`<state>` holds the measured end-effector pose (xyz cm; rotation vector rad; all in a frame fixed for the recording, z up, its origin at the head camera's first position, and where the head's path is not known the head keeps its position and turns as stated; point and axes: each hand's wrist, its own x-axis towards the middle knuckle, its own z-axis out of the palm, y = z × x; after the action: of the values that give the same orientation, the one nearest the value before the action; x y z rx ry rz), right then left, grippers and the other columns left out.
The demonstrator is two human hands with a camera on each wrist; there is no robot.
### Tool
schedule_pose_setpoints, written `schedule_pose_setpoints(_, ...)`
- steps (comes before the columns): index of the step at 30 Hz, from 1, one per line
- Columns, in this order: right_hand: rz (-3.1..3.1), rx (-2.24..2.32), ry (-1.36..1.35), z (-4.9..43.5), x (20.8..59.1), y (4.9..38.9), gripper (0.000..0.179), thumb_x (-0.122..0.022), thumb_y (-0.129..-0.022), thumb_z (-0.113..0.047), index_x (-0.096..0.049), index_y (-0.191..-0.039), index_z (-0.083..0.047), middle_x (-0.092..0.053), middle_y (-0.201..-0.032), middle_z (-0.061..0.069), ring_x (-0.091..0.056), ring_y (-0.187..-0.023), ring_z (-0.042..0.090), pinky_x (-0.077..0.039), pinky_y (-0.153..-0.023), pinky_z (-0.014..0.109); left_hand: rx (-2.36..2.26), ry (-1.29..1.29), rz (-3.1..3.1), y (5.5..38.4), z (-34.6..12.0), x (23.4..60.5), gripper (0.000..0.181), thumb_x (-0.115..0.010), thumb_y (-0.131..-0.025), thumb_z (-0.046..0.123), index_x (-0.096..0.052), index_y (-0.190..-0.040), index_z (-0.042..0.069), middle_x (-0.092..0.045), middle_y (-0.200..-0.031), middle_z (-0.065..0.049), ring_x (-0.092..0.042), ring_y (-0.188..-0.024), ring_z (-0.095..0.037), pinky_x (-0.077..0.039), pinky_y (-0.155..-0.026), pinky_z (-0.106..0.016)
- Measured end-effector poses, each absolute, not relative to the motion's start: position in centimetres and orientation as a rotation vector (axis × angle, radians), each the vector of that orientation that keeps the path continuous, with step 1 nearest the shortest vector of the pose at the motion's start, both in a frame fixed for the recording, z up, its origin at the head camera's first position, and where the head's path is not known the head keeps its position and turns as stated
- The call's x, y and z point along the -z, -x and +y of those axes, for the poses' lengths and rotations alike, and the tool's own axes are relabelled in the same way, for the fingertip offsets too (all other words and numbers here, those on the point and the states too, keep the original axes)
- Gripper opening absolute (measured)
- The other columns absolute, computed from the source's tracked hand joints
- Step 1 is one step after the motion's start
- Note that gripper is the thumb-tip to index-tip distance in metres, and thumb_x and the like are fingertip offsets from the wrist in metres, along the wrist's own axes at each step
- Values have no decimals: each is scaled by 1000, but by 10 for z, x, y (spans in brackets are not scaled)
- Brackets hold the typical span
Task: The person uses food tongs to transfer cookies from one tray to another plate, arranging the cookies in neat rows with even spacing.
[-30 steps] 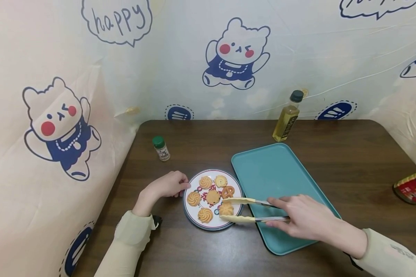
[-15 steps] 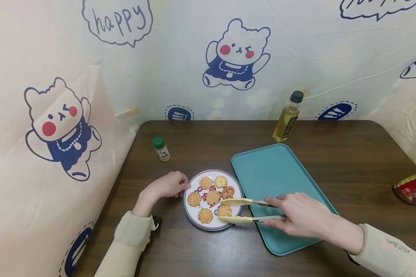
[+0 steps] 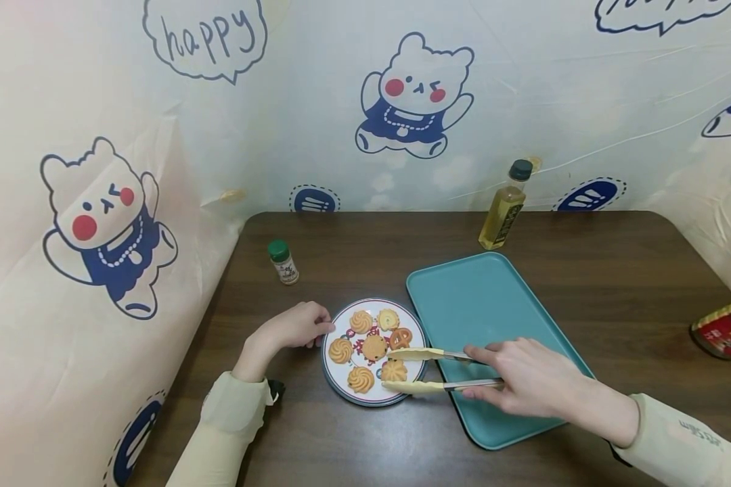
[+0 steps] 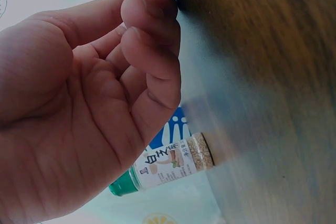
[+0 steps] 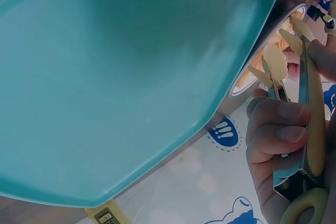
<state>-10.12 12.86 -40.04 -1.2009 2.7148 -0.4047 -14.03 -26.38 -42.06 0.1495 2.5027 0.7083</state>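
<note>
My left hand (image 3: 295, 325) pinches the left rim of a round white plate (image 3: 374, 400) with a blue edge. Several swirled butter cookies lie on it, along with a pretzel-shaped cookie (image 3: 401, 337). Tongs (image 3: 417, 354) with pale yellow tips are gripped in my right hand (image 3: 524, 379), thumb on one arm and curled fingers on the other. Their spread tips reach over the plate's right side, one either side of a flower-shaped cookie (image 3: 394, 370). In the right wrist view the tongs (image 5: 314, 124) show their folded metal arms and ring end.
A teal tray (image 3: 481, 297) lies right of the plate, beneath my right hand. Behind it stands an oil bottle (image 3: 502, 216). A green-capped sesame jar (image 3: 283, 262) stands back left; a red can (image 3: 727, 331) lies at far right. Patterned cloth (image 3: 317, 122) hangs behind the table.
My right hand and the tongs have shifted slightly left, and the flower-shaped cookie between the tips has moved a little left too. Over the last half second all is still.
</note>
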Motion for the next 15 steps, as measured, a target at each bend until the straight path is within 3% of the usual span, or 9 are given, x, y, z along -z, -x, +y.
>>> schedule_pose_setpoints(15, 2782, 443, 1203, 132, 401, 101, 69, -61, -88, -67, -68, -125, -8, -70, -89, -3, -37, -48, -4, -31, -43, 21, -718, -141, 2508, 139, -264, 420, 11, -64, -99, 19, -68, -95, 10, -61, -71, -5, -55, -59, -19, -46, -60, -30)
